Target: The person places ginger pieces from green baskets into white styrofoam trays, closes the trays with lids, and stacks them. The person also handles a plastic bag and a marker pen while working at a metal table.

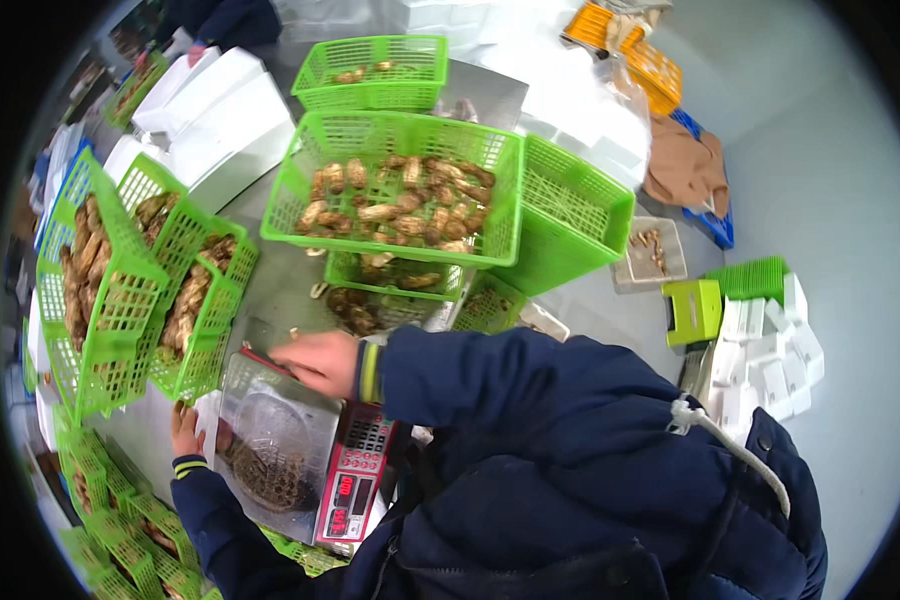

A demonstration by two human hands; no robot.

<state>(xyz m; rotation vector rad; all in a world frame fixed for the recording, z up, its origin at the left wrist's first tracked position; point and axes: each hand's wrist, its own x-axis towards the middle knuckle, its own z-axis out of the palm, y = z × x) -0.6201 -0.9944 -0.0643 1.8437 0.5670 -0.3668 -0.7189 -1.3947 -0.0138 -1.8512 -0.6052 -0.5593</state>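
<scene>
A digital counter scale (356, 469) with a red panel and lit digits stands in front of me. Its steel platter (285, 409) carries a brown, dirt-like patch (270, 474), part of which may be a reflection. My right hand (322, 361), blurred and with fingers partly curled, is over the platter's far edge; whether it holds something small is unclear. Beside the platter's left side, my left hand (184, 431) has its fingers apart, tips close to the lower corner of a green plastic basket (195, 367) of mushrooms. Nothing shows in its grasp.
A large green basket (390, 251) of mushrooms stands ahead, a deep green basket (570, 240) to its right. Another mushroom basket (127, 315) leans at left. White foam boxes (225, 120) stand behind, near another person's sleeve (232, 22). Small white boxes (765, 360) are piled at right.
</scene>
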